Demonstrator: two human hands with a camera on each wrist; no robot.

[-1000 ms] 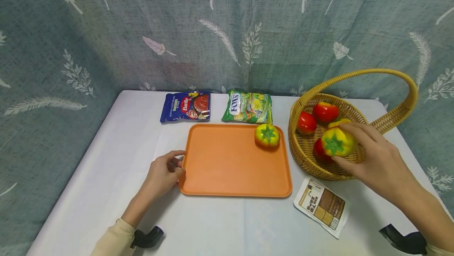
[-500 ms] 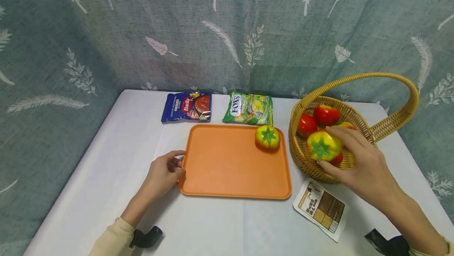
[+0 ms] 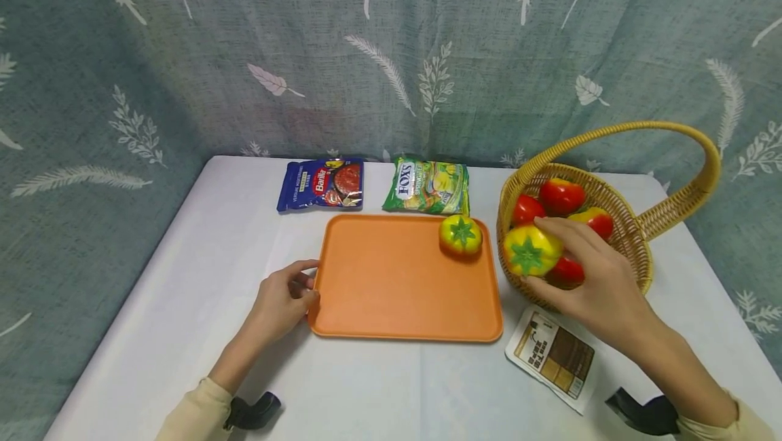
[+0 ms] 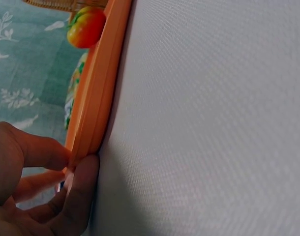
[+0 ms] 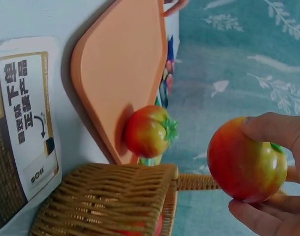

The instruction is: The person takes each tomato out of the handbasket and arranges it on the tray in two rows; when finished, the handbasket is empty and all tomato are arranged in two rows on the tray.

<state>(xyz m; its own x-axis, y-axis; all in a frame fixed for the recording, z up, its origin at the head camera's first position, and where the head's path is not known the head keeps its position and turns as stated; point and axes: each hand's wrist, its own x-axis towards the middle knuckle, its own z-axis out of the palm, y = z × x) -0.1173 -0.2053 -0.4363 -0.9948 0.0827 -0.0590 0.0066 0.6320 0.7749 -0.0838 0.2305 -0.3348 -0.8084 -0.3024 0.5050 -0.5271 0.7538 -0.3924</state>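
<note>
A red-and-yellow tomato (image 3: pixel 530 251) with a green leafy top hangs over the left rim of the wicker basket (image 3: pixel 643 278), held between the thumb and fingers of my right hand (image 3: pixel 601 285). In the right wrist view this tomato (image 5: pixel 243 162) is clear of the basket's wall. My left hand (image 3: pixel 282 302) pinches the left edge of the orange tray (image 3: pixel 391 292); the left wrist view has thumb and finger on its rim (image 4: pixel 93 123). A similar tomato (image 3: pixel 461 235) sits in the tray's far right corner. Several red and red-yellow tomatoes (image 3: pixel 562 197) lie inside the basket, partly hidden by my right hand.
A blue Barilla pouch (image 3: pixel 321 185) and a green Fox's bag (image 3: pixel 427 186) lie behind the tray. A white-and-brown packet (image 3: pixel 552 357) lies in front of the basket. The basket's tall handle (image 3: pixel 635 127) arches over its back. Patterned curtain (image 3: pixel 330 54) surrounds the white table.
My right hand has carried the tomato leftward across the basket to its left rim. More of the tomatoes inside now show. The left hand and the tray stay in place.
</note>
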